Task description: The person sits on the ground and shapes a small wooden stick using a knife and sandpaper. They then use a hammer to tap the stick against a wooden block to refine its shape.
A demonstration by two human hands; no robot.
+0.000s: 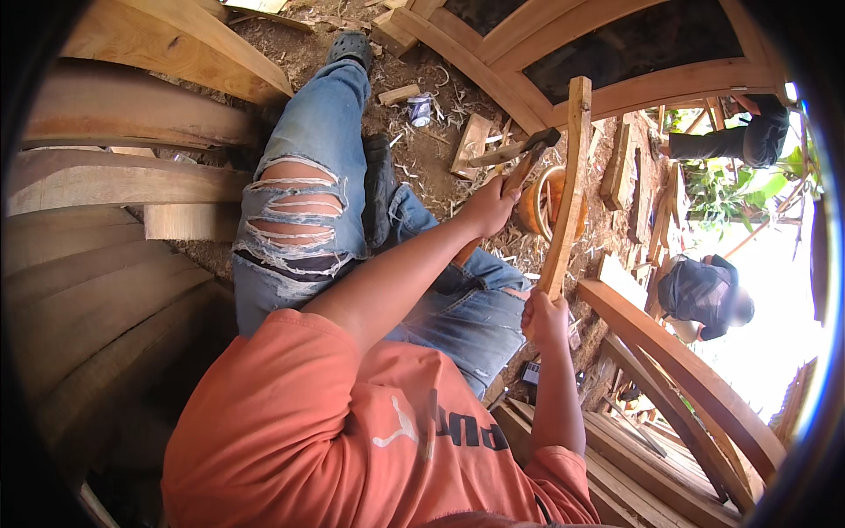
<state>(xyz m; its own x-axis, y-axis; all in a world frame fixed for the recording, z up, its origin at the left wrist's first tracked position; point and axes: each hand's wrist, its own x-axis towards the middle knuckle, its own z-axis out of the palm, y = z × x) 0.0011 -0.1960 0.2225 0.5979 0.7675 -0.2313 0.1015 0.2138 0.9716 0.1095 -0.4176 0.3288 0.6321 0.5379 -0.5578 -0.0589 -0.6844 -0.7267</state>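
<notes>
My left hand (484, 211) is closed round the wooden handle of an adze; its dark metal head (541, 138) has a lighter blade reaching left, over wood shavings. In my right hand (546, 319) is the lower end of a long, slightly curved wooden piece (569, 189), which stands up away from me. The adze head is close to the left side of this piece; whether they touch I cannot tell. Behind the wooden piece sits a round orange container (532, 209), partly hidden by it. My legs in torn jeans (304, 150) stretch out ahead and to the left.
Thick timber boards (132, 114) are stacked at the left. A panelled wooden frame (616, 97) leans at the far side. A small can (420, 110) and offcuts (473, 145) lie among shavings. Curved timbers (687, 378) lie at the right, where two other people (700, 290) are farther off.
</notes>
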